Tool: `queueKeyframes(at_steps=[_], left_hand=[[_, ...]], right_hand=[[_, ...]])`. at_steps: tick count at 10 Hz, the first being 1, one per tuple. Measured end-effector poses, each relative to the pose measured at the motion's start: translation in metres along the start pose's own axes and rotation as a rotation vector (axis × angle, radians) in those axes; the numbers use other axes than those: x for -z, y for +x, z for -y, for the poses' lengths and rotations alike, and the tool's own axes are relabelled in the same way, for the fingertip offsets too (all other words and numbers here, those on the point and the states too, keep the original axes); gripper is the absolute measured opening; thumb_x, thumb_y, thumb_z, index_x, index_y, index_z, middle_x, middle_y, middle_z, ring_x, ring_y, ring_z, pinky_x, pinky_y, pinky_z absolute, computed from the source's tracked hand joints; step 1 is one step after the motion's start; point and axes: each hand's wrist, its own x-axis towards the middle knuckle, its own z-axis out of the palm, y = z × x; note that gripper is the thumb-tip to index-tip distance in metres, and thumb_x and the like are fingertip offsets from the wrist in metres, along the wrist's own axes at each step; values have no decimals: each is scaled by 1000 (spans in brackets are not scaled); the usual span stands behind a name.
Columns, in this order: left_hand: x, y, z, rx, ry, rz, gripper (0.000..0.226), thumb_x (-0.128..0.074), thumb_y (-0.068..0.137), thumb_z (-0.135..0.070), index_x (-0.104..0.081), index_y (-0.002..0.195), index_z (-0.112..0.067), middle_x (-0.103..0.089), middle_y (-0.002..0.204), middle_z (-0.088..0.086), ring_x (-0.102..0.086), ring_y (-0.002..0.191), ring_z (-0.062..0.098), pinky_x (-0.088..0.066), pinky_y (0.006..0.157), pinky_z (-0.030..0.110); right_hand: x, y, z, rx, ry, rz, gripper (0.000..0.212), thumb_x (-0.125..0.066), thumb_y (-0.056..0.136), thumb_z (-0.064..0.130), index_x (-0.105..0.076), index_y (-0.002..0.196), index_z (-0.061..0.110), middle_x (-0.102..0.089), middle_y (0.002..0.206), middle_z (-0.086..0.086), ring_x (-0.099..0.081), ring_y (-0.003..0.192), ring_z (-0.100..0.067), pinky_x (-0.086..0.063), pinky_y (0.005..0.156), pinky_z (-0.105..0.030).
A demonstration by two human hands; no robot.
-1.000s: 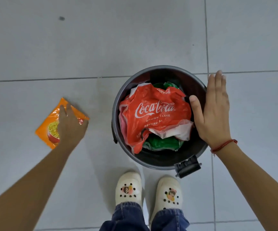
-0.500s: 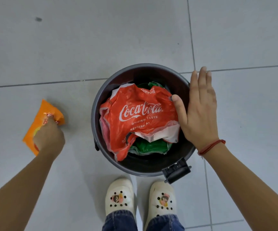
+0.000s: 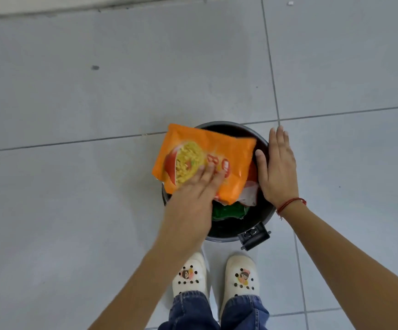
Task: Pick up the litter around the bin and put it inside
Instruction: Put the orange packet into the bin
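Note:
A round dark bin (image 3: 263, 216) stands on the floor in front of my feet. An orange noodle packet (image 3: 231, 148) lies flat over the bin's left half, and my left hand (image 3: 198, 189) rests on top of it with fingers spread, gripping its near edge. Under the packet show bits of red and white wrapper (image 3: 250, 189) and green wrapper (image 3: 229, 210) inside the bin. My right hand (image 3: 276, 170) lies flat on the bin's right rim, fingers together, holding nothing.
Grey floor tiles (image 3: 98, 103) with dark grout lines surround the bin. The bin's black pedal (image 3: 254, 235) sticks out at its near side, just ahead of my white clogs (image 3: 189, 275). A wall edge runs along the top left.
My left hand lifted the orange packet off the floor at the left and carried it right, over the bin. The right hand stayed on the rim.

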Motion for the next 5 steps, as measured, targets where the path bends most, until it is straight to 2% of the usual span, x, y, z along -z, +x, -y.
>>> queueKeyframes(at_steps=[1, 2, 3, 4, 5], left_hand=[[-38, 8, 17, 142, 1, 467, 55, -23, 99, -42, 4, 147, -39, 11, 159, 2, 13, 146, 25, -4, 117, 55], [-77, 18, 33, 151, 119, 733, 72, -26, 90, -64, 10, 146, -38, 27, 155, 6, 26, 141, 31, 7, 111, 61], [-96, 32, 37, 209, 143, 917, 94, -36, 79, -74, 20, 145, -34, 43, 146, 8, 38, 134, 35, 10, 109, 63], [-95, 37, 30, 231, 199, 969, 103, -41, 77, -75, 24, 144, -31, 45, 145, 11, 38, 133, 38, 6, 109, 63], [-76, 22, 13, 216, 158, 795, 87, -39, 85, -64, 6, 149, -25, 19, 157, 12, 17, 143, 34, -6, 111, 62]], right_hand=[[-1, 1, -2, 2, 24, 1, 61, -23, 96, 41, -13, 148, 10, -12, 158, -12, -7, 146, -24, -16, 119, -49], [-3, 2, -5, 5, 58, -11, 62, -25, 96, 42, -14, 148, 10, -13, 158, -11, -8, 146, -24, -15, 119, -46], [-5, 2, -6, 14, 37, -11, 65, -26, 96, 46, -14, 148, 10, -13, 158, -11, -7, 146, -24, -13, 119, -44], [0, -1, -2, 9, -12, 14, 67, -26, 95, 50, -12, 148, 10, -11, 158, -12, -7, 146, -25, -12, 118, -44], [15, -15, 7, 14, -161, 82, 69, -23, 96, 51, -9, 148, 9, -10, 158, -13, -6, 147, -27, -10, 119, -46]])
